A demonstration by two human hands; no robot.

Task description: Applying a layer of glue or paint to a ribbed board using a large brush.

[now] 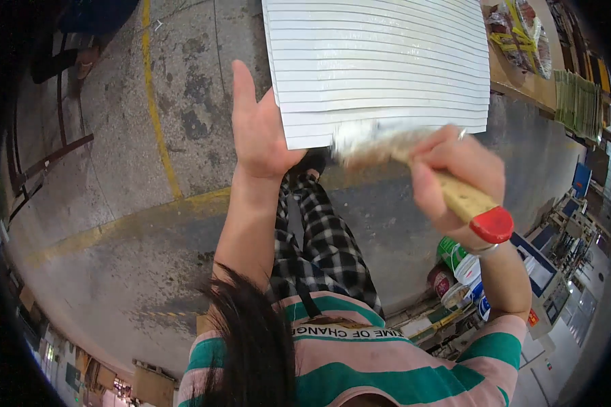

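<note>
Ahead of me is a stack of white sheets (pixel 380 68), staggered so that the edges form thin parallel lines. Wet, shiny patches show on its surface. My left hand (pixel 261 139) is at the stack's near left corner, palm up, thumb stretched out to the side. Its fingers pass under the sheets and are hidden. In my right hand (pixel 458 169) is a wide flat paintbrush (pixel 370 144), gripped by its wooden handle with a red end. Its whitish bristles lie along the near edge of the stack, pointing left, and look smeared by motion.
A wooden table (pixel 516 78) at the right carries a clear plastic bundle (pixel 523 37) with yellow straps. Beyond are greenish stacked sheets (pixel 577 98). Buckets (pixel 465 268) stand by my right elbow. Yellow lines (pixel 153 95) cross the floor; another person's foot (pixel 86 60) shows upper left.
</note>
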